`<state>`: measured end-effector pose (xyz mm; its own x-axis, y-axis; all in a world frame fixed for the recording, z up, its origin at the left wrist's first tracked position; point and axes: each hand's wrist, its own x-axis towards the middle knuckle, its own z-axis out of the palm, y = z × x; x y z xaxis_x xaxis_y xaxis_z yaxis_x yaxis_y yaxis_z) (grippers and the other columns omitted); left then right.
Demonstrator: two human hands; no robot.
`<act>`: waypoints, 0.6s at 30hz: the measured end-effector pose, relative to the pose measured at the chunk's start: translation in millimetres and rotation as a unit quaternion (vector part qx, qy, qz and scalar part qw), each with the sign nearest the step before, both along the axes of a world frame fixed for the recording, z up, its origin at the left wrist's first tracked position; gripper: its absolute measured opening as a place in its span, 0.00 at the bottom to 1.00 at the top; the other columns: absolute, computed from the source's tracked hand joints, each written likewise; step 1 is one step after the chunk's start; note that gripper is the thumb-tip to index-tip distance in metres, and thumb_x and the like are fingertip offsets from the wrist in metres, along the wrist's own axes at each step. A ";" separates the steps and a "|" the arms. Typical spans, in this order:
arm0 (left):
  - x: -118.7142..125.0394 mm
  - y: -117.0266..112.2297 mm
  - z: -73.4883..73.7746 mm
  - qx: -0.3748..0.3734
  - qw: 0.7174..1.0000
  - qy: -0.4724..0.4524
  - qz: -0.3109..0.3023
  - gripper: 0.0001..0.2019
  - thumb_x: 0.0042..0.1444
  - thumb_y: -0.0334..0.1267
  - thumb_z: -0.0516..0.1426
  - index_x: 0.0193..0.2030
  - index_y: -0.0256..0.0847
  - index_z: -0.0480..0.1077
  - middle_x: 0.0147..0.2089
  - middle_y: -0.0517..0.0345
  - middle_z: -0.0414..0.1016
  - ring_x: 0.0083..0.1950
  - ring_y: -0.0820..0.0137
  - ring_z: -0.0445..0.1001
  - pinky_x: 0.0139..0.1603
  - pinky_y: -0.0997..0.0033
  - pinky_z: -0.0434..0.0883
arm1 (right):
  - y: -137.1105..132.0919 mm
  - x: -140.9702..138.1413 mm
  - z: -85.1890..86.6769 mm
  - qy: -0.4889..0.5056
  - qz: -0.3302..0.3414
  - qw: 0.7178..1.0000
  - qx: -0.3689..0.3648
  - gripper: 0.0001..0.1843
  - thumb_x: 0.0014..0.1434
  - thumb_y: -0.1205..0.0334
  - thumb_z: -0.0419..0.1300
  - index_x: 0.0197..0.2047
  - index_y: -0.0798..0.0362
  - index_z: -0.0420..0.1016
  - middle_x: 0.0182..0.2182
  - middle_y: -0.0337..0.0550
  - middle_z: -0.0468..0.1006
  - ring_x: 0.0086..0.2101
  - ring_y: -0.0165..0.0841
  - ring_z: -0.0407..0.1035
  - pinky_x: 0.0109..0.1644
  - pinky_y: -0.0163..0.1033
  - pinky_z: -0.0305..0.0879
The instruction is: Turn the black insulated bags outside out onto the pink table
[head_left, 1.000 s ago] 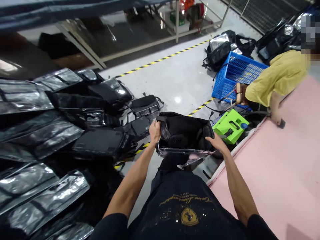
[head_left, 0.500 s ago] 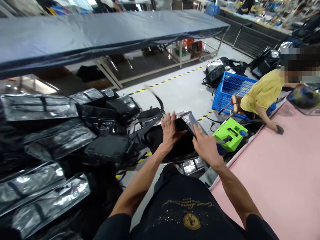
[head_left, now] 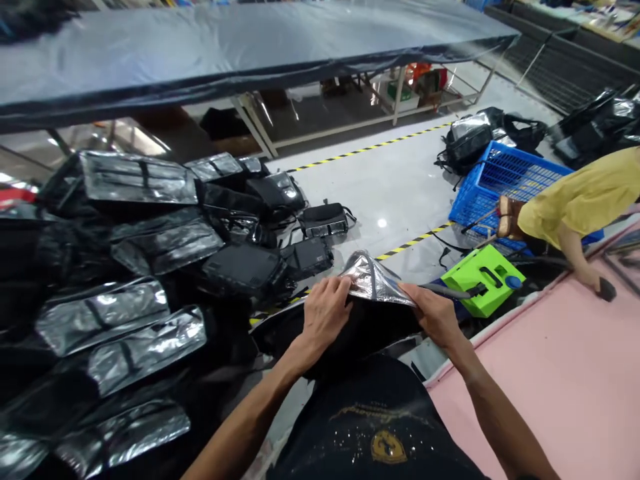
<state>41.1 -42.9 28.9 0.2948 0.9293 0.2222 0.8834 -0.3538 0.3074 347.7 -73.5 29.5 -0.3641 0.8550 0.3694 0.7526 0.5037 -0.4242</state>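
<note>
In front of my body is a black bag (head_left: 370,327) with a shiny silver foil lining (head_left: 373,279). The foil part is pulled up into a peak between my hands. My left hand (head_left: 325,310) is closed on the left edge of the bag, fingers curled over it. On the other side, my right hand (head_left: 433,308) pinches the right edge of the foil. Much of the bag's dark body is lost in shadow against my dark shirt.
Many black bags with silver foil panels (head_left: 150,353) are piled at left. A bright green machine (head_left: 483,280) with a hose stands right, beside a pink-covered table (head_left: 560,373). Behind it are a blue crate (head_left: 520,167) and a person in yellow (head_left: 575,200). A grey-covered table (head_left: 250,47) spans the back.
Both hands have shifted on the bag: the left lies lower and has curled over its edge, the right has moved outward. The silver lining now faces me in a peak. The view has turned left.
</note>
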 end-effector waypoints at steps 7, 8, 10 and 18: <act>-8.9 47.7 2.4 -0.128 0.974 -0.129 -0.134 0.23 0.50 0.22 0.60 0.51 0.47 0.71 0.73 0.44 0.73 0.72 0.49 0.75 0.64 0.52 0.78 | 15.7 -24.8 2.4 -0.032 -0.112 0.992 0.048 0.12 0.82 0.61 0.61 0.60 0.50 0.85 0.49 0.46 0.92 0.47 0.37 0.87 0.54 0.37 0.76; -12.4 55.7 3.5 -0.156 0.963 -0.154 -0.159 0.20 0.49 0.23 0.60 0.48 0.47 0.70 0.68 0.46 0.76 0.65 0.53 0.79 0.58 0.56 0.79 | 19.5 -26.7 4.1 -0.034 -0.112 0.991 0.065 0.12 0.82 0.60 0.61 0.59 0.51 0.85 0.46 0.45 0.92 0.44 0.36 0.87 0.51 0.36 0.75; -19.6 70.0 3.8 -0.198 0.942 -0.198 -0.184 0.15 0.50 0.25 0.59 0.43 0.46 0.67 0.55 0.51 0.80 0.50 0.61 0.79 0.47 0.64 0.75 | 28.3 -29.2 7.9 -0.047 -0.104 0.989 0.097 0.12 0.82 0.59 0.63 0.60 0.52 0.85 0.42 0.45 0.92 0.39 0.34 0.86 0.46 0.36 0.72; -52.2 120.1 -19.4 -0.337 0.882 -0.305 -0.126 0.10 0.48 0.34 0.63 0.39 0.41 0.72 0.38 0.63 0.75 0.39 0.68 0.72 0.42 0.70 0.68 | 117.2 -45.0 6.0 -0.082 -0.012 0.995 0.046 0.23 0.81 0.48 0.63 0.69 0.51 0.84 0.39 0.48 0.91 0.34 0.36 0.82 0.40 0.38 0.67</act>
